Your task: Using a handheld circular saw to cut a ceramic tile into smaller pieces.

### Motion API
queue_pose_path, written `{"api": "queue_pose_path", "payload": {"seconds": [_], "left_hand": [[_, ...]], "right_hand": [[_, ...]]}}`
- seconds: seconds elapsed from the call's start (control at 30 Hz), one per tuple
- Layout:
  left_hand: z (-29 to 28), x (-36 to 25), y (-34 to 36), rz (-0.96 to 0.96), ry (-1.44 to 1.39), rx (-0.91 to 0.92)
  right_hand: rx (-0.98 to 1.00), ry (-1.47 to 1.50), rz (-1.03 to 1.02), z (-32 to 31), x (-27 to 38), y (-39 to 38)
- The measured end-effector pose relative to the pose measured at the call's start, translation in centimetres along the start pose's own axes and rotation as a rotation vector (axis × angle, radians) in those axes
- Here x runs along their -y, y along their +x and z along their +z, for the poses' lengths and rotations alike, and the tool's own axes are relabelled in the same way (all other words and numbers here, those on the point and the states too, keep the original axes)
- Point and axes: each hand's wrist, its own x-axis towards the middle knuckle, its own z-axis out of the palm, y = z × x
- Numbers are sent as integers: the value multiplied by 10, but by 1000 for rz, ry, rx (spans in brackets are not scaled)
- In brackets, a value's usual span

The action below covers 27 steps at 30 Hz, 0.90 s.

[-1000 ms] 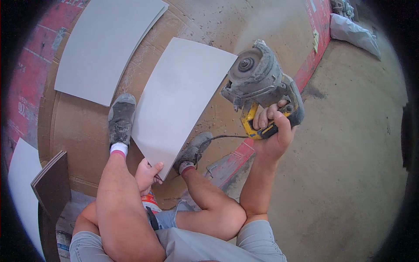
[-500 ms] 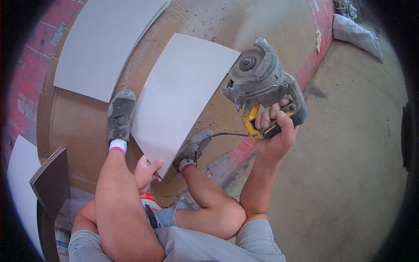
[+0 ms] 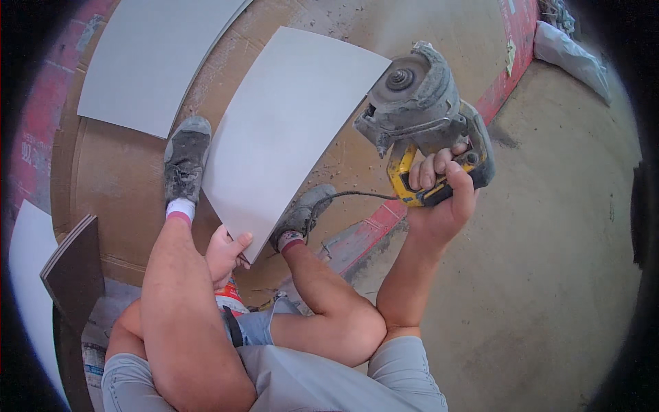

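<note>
My right hand grips the yellow-and-black handle of a dusty grey angle grinder, held up in the air with its disc guard facing the camera. Its black cord trails down past my right shoe. A pale grey tile lies on a brown board between my two shoes. My left hand rests at the tile's near corner, thumb on its edge, holding what looks like a small pencil. My left shoe stands on the board beside the tile.
A second pale tile lies at the upper left of the board. A dark tile stack and a white slab sit at the lower left. A red strip edges the concrete floor; a white sack lies top right.
The grinder has stayed raised in my right hand, shifting only slightly. My left hand stays at the tile's near corner.
</note>
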Motion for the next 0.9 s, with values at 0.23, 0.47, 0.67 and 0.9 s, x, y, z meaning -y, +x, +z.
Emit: {"api": "queue_pose_path", "payload": {"seconds": [0.23, 0.47, 0.67, 0.9], "left_hand": [[-7, -3, -4, -14, 18, -8], [-7, -7, -3, 10, 0, 9], [-14, 2, -2, 16, 2, -16], [-25, 18, 4, 14, 18, -26]], "right_hand": [[-76, 48, 9, 7, -1, -2], [-67, 67, 2, 6, -5, -3], [-47, 69, 19, 5, -17, -11], [-33, 66, 19, 2, -30, -25]]}}
